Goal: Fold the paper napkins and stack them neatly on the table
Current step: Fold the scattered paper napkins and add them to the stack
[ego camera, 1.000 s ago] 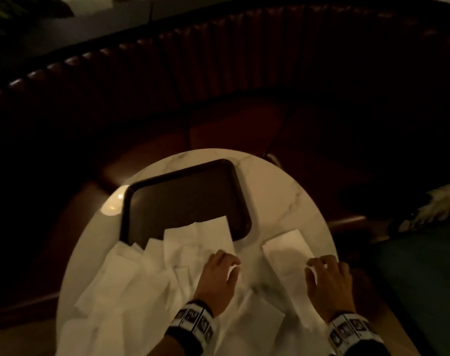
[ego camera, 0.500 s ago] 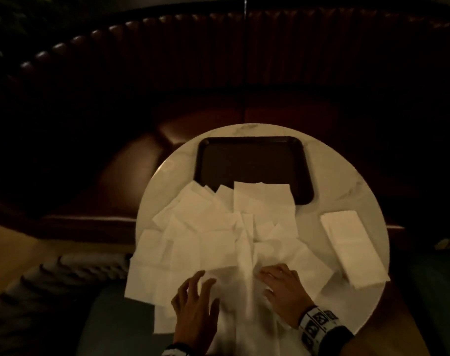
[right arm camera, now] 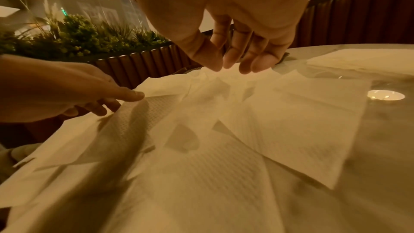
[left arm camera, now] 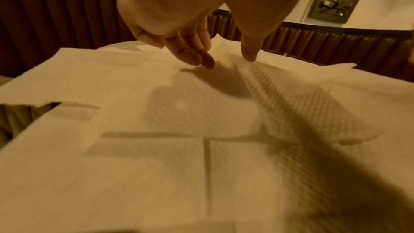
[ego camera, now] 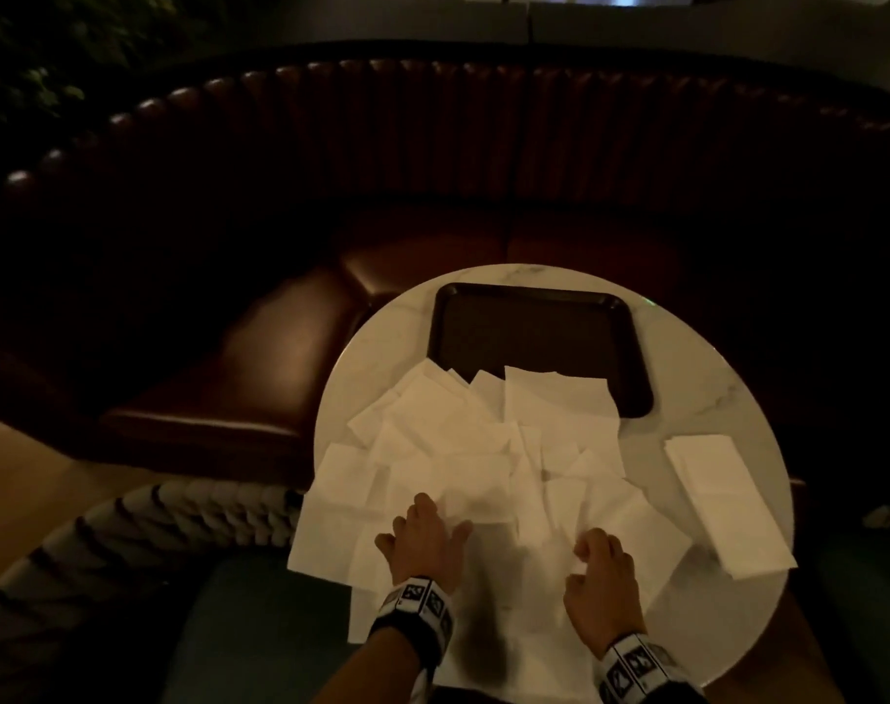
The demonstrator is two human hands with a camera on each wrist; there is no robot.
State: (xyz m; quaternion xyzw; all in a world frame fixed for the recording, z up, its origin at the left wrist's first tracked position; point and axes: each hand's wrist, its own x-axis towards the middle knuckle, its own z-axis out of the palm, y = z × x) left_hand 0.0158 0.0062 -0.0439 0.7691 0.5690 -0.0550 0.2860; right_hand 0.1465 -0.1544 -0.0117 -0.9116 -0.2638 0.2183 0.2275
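Several loose white paper napkins (ego camera: 458, 439) lie overlapping across the near half of the round marble table (ego camera: 687, 398). A folded napkin stack (ego camera: 727, 500) sits apart at the right edge. My left hand (ego camera: 427, 520) rests on the pile with fingers spread and fairly straight; in the left wrist view its fingertips (left arm camera: 206, 61) touch the paper beside a raised fold. My right hand (ego camera: 585, 551) has curled fingers, and the right wrist view shows its thumb and fingertips (right arm camera: 253, 65) pinching a lifted, crumpled napkin edge (right arm camera: 201, 77).
A dark rectangular tray (ego camera: 534, 297) sits at the back of the table, its near edge under the napkins. A dark leather booth bench (ego camera: 229, 378) curves behind. Some napkins overhang the table's near-left rim. Bare marble shows between pile and folded stack.
My right hand left the folded stack and came to the loose pile, where its fingers curled on a napkin edge. My left hand slid forward on the pile. The head view shifted.
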